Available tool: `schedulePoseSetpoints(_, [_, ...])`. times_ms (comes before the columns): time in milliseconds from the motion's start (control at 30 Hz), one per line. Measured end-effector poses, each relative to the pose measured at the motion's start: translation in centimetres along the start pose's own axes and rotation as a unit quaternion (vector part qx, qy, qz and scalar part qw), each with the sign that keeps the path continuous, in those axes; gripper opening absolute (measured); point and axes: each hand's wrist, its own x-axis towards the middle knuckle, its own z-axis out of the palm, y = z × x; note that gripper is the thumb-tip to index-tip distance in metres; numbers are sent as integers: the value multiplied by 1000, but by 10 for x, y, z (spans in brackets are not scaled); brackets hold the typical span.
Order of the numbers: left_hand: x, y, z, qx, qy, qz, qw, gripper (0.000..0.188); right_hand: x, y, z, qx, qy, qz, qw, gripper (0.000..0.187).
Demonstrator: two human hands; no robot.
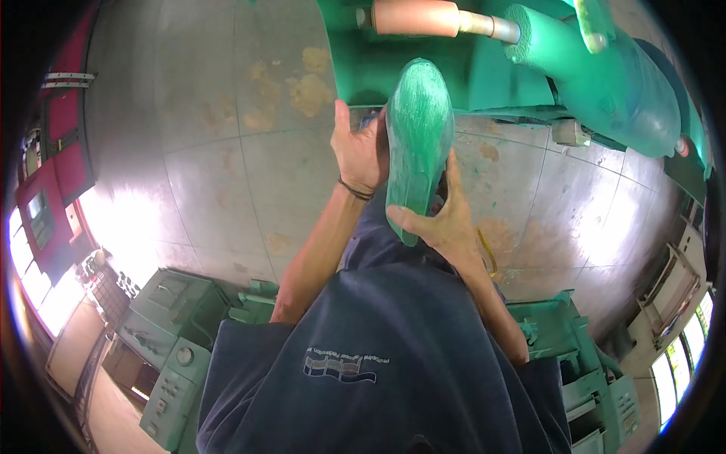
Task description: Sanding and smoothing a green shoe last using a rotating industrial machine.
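Tiled floor (197, 136), shoe last (420, 136) in right hand (449, 231)

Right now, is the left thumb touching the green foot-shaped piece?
No, the left hand holds its thumb apart from the green foot-shaped piece.

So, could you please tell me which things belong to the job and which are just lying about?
In use:
green foot-shaped form, in the right hand, left hand alongside
possibly the roller machine ahead

Apparently unrelated:
red equipment, left
dial panel, lower left
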Motion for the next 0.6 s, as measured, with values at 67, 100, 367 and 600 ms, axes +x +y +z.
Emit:
schedulePoseSetpoints(67, [1,0,-1,-19,-24,-16,999,101,0,13,3,16,18,-23,999,120])
schedulePoseSetpoints(100, [1,0,-2,-38,-47,-31,998,103,-2,16,3,17,20,-24,999,120])
schedulePoseSetpoints(367, [-1,-2,-10,-50,-57,-39,996,101,-8,13,2,-4,12,-10,1000,125])
schedulePoseSetpoints(600, [-1,-1,-8,-41,-31,-34,998,100,-7,9,3,-17,9,-10,1000,127])
